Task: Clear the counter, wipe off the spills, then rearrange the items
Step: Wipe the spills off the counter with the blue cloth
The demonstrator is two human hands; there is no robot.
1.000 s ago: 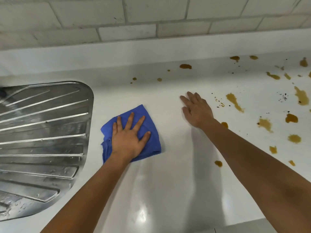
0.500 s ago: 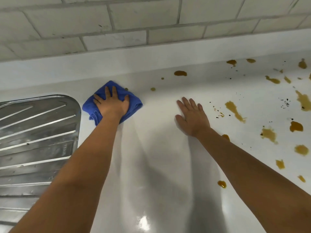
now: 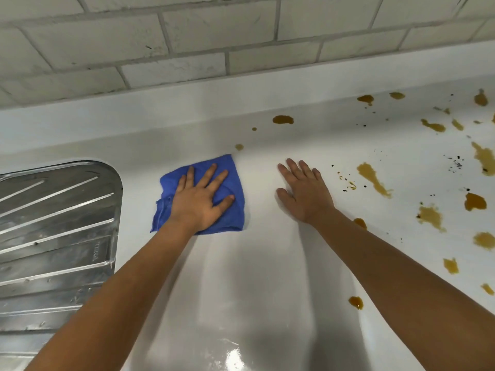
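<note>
A folded blue cloth (image 3: 235, 183) lies flat on the white counter (image 3: 262, 263), just right of the steel drainboard. My left hand (image 3: 201, 199) presses down on it with fingers spread and straight. My right hand (image 3: 305, 191) rests flat on the bare counter to the cloth's right, fingers straight. Brown spills (image 3: 373, 179) and dark specks cover the counter's right side, and small drops (image 3: 239, 147) sit just beyond the cloth's far corner.
A ribbed steel drainboard (image 3: 59, 231) fills the left. A white upstand (image 3: 187, 103) and a brick-tile wall (image 3: 214, 30) close off the back. One brown drop (image 3: 356, 302) lies under my right forearm, near the front.
My left hand has slid the cloth from the back corner by the drainboard toward me and to the right. My right hand has stayed flat in the same spot.
</note>
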